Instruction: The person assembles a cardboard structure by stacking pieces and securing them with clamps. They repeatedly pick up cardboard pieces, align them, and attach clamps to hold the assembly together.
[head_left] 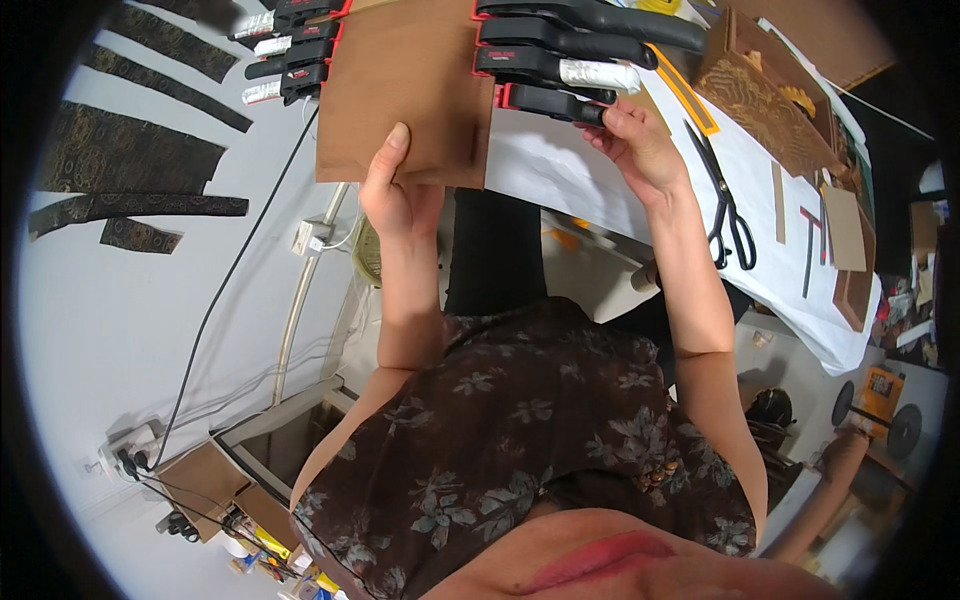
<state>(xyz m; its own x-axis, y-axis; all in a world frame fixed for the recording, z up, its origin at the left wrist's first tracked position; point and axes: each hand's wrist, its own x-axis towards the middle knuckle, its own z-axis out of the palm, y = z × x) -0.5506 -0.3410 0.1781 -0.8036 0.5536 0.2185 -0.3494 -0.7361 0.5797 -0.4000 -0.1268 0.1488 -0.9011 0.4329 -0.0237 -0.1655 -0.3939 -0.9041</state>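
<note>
A flat brown leather-like panel extends away from me at the top of the head view. Several black clamps with red jaws grip its left and right edges; some handles are wrapped in white. My left hand holds the panel's near edge, thumb on top and fingers underneath, mostly hidden. On the right, my right hand pinches the handle end of the nearest black clamp, between thumb and fingers. That clamp's red jaw is at the panel's right edge.
Black scissors lie on the white-covered table, right of my right hand. Beyond are a yellow-edged ruler and an open brown patterned box. Dark patterned pieces hang at left, near a black cable.
</note>
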